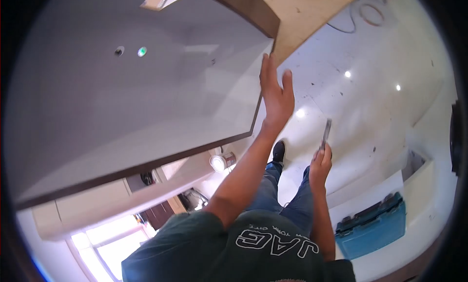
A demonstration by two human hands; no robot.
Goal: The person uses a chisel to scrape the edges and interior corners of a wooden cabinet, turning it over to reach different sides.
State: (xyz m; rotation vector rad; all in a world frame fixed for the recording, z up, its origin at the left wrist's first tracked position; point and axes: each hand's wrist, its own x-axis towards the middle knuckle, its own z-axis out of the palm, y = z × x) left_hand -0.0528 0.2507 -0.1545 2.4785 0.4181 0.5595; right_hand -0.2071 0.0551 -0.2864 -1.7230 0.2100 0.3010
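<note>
A large glossy grey panel (pixel 161 97) with a dark brown edge fills the left side. My left hand (pixel 279 99) is raised at its right-hand edge, fingers stretched out and thumb apart, with nothing held in it. The fingertips overlap the panel's corner in this view. Lower and to the right, my right hand (pixel 319 167) is closed round a slim grey metal hand tool (pixel 327 131), which points up and away from me. Its grip is hidden by my fingers, and I cannot tell its exact kind.
A tan board (pixel 304 16) lies beyond the panel's corner, with a coiled cable (pixel 371 15) on the pale floor (pixel 360 102) nearby. At lower right is a teal toolbox (pixel 374 228). A can (pixel 223 161) stands left of my legs, near low cabinets (pixel 92 204).
</note>
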